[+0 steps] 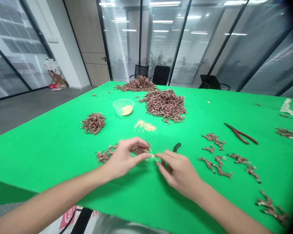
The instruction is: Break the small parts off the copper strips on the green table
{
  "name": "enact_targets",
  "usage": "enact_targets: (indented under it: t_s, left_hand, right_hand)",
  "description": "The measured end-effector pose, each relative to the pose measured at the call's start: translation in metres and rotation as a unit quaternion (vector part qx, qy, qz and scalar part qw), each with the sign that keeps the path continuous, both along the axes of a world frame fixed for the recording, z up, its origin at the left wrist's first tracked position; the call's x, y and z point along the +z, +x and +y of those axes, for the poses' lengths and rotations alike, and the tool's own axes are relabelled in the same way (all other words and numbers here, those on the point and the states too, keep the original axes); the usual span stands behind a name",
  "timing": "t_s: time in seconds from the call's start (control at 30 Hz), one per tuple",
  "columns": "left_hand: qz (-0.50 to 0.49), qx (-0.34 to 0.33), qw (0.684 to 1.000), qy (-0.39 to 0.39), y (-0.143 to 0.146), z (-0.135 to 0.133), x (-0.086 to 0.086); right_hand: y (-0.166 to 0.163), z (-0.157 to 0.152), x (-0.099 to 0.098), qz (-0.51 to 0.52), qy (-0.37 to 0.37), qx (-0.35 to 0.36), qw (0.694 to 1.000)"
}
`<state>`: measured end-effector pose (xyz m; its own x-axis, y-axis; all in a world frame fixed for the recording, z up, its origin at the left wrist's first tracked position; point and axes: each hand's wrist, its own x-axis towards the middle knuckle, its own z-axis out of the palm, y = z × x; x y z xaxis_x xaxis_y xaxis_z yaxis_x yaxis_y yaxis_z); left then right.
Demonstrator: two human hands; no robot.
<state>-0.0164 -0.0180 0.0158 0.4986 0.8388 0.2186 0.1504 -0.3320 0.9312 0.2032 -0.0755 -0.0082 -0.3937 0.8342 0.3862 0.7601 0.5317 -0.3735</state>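
My left hand point(123, 157) is closed, its curled fingers around a small brown figure-like piece point(143, 149). Small pale bits point(152, 156) show at its thumb tip. Close by on the right, my right hand point(179, 170) has its fingertips drawn together in a pinch; whatever they hold is too small to make out. Partly hidden behind that hand lies a black-handled tool point(177, 148). A small group of brown pieces point(103, 157) lies beside my left wrist. Just beyond my hands a scatter of pale beige bits point(145, 125) rests on the green cloth point(63, 156).
A clear plastic bowl point(116, 105) contains more beige bits. Brown pieces form a small pile point(93, 123), a large pile point(164, 104) and a far pile point(138, 84). Red-handled pliers point(241, 133) lie right, near loose brown clusters point(238, 158). White paper point(289, 108) is at the far right.
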Motion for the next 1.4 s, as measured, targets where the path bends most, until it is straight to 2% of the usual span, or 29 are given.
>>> enact_targets:
  t_s: [0.13,0.3,0.6,0.87,1.0,1.1,1.17,1.3,1.4]
  left_hand:
    - [0.024,-0.013,0.999,0.038,-0.001,-0.001,-0.002]
    - [0.053,-0.019,0.997,0.047,0.000,-0.003,-0.001]
    - [0.005,0.007,0.998,-0.066,0.003,-0.005,-0.001]
    - [-0.040,0.007,0.991,-0.124,0.007,-0.009,0.005]
    - [-0.028,0.000,0.994,-0.109,0.007,-0.010,0.005]
    - [0.001,-0.010,0.996,-0.087,0.005,-0.010,0.003]
    - [0.017,-0.012,0.997,-0.076,0.005,-0.011,0.002]
    - [0.037,-0.021,0.998,-0.049,0.004,-0.012,0.000]
    - [0.057,-0.028,0.998,-0.014,0.004,-0.013,-0.002]
  right_hand:
    - [-0.007,-0.003,-0.002,-0.079,-0.040,0.035,0.995]
    - [-0.012,-0.003,-0.001,-0.131,-0.048,0.055,0.989]
    - [-0.012,-0.018,0.013,-0.158,-0.046,0.192,0.967]
    - [-0.024,-0.034,0.000,-0.143,0.016,0.246,0.959]
    - [-0.031,-0.039,-0.008,-0.118,0.067,0.281,0.950]
    - [-0.036,-0.045,-0.018,-0.070,0.142,0.288,0.945]
    - [-0.039,-0.048,-0.026,-0.048,0.167,0.285,0.943]
    - [-0.041,-0.051,-0.037,-0.020,0.112,0.285,0.952]
    - [-0.040,-0.050,-0.031,-0.046,0.123,0.295,0.946]
